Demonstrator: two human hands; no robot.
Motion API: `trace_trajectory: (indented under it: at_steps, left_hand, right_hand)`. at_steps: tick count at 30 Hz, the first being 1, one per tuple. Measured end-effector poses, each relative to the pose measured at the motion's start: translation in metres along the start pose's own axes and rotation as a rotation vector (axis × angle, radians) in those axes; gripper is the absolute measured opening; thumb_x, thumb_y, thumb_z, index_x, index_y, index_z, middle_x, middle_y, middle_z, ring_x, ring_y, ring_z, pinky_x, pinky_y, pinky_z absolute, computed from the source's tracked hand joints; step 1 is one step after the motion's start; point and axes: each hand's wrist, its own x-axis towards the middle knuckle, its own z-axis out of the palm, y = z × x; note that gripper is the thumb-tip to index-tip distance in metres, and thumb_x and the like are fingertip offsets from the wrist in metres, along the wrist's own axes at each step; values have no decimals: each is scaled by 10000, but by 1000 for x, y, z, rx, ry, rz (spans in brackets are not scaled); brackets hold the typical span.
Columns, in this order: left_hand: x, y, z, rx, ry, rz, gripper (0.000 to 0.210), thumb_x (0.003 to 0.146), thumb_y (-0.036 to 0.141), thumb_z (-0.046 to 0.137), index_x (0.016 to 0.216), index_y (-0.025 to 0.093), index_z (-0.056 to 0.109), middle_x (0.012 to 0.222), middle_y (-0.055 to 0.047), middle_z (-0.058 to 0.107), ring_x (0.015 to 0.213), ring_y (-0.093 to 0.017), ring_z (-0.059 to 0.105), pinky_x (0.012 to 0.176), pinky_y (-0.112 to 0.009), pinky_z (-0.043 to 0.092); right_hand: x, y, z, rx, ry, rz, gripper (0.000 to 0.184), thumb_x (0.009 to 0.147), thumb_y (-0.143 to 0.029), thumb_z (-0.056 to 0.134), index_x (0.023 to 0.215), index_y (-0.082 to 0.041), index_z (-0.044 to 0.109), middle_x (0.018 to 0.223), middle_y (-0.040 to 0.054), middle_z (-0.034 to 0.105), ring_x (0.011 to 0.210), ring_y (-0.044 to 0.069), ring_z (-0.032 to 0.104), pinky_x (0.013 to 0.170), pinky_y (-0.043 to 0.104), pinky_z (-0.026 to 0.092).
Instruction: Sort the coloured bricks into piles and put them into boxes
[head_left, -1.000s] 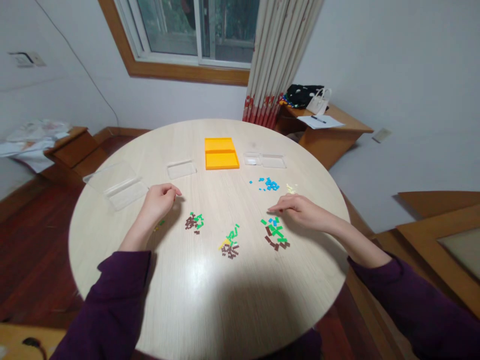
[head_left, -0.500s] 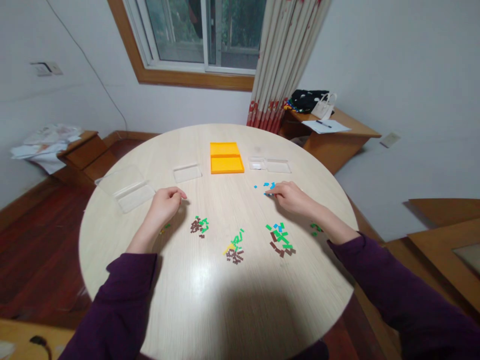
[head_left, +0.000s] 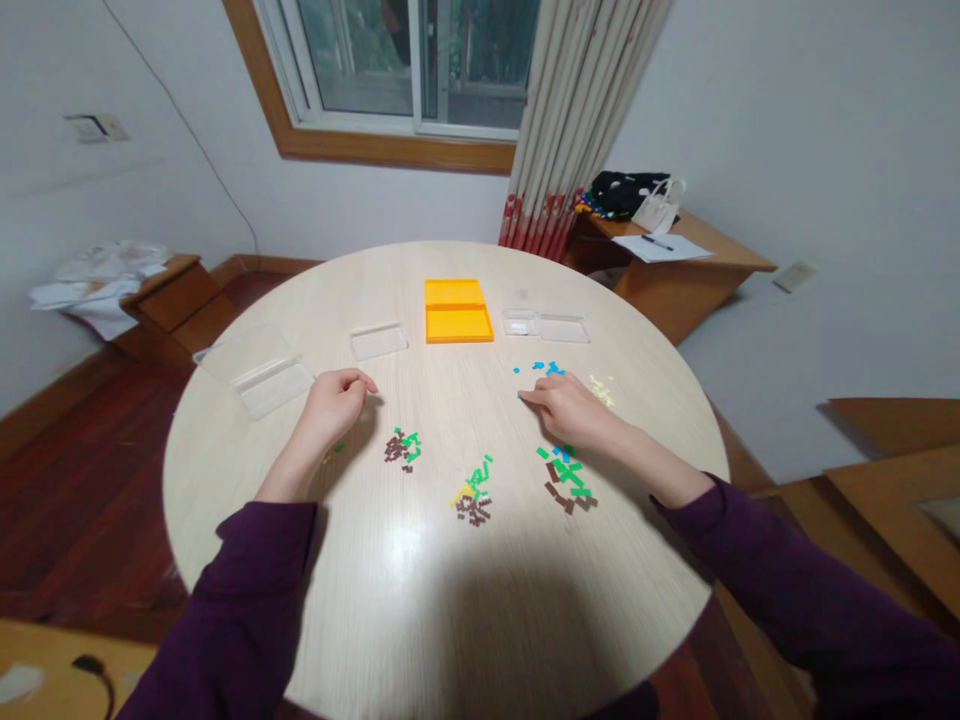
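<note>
My right hand (head_left: pixel 568 408) is over the right half of the round table, its index finger stretched out and the other fingers curled. The fingertip touches a small blue piece (head_left: pixel 520 395) lying on the tabletop. Several more blue pieces (head_left: pixel 553 368) lie just beyond the knuckles. Nearer me is a pile of green, brown and blue pieces (head_left: pixel 568 480). My left hand (head_left: pixel 337 402) rests on the table at left, fingers curled closed with nothing visible in them. Beside it lies a pile of brown and green pieces (head_left: pixel 403 448).
A yellow open case (head_left: pixel 459 325) stands at the back. Clear plastic cases (head_left: pixel 564 328) are right of it, with a clear tray (head_left: pixel 379 341) and a larger clear box (head_left: pixel 274 385) to the left. Pale yellow bits (head_left: pixel 601 390) and a brown, green and yellow pile (head_left: pixel 474 508) lie on the table (head_left: pixel 390 620).
My right hand has moved slightly left and nearer me, its fingertip drawing a blue piece away from the others. Pale yellow bits now show beside it. My left hand has stayed put.
</note>
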Motion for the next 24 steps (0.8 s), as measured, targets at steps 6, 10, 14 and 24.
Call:
trace_trajectory:
  at_steps: [6,10,14,24]
  left_hand:
    - [-1,2,-1,-2,-5,-3,196,568,216,402,556,179,594,456,11,474,437,-133,410,475,-253,267]
    - [-2,4,-2,2,-9,-14,193,569,211,404,558,179,593,460,12,470,430,-128,399,475,-256,260]
    - [-2,5,-2,1,-3,-15,180,572,205,409,549,184,586,457,14,465,421,-123,396,474,-256,246]
    - [1,-2,0,21,-2,14,207,577,225,406,571,181,608,435,14,457,418,-131,380,472,-257,241]
  right_hand:
    - [-25,-61,-2,72,-39,-248,335,877,-57,404,1003,-129,705,795,107,638,766,201,464,721,335,270]
    - [-33,-74,-11,161,-74,-313,355,885,-53,389,1005,-142,710,817,108,648,789,200,484,740,338,293]
    - [-22,-54,-19,158,-28,-256,384,859,-44,381,1021,-160,710,827,106,642,807,205,488,747,343,302]
    - [30,22,-6,-37,21,78,432,847,-44,341,1059,-130,708,814,127,660,770,217,515,744,355,334]
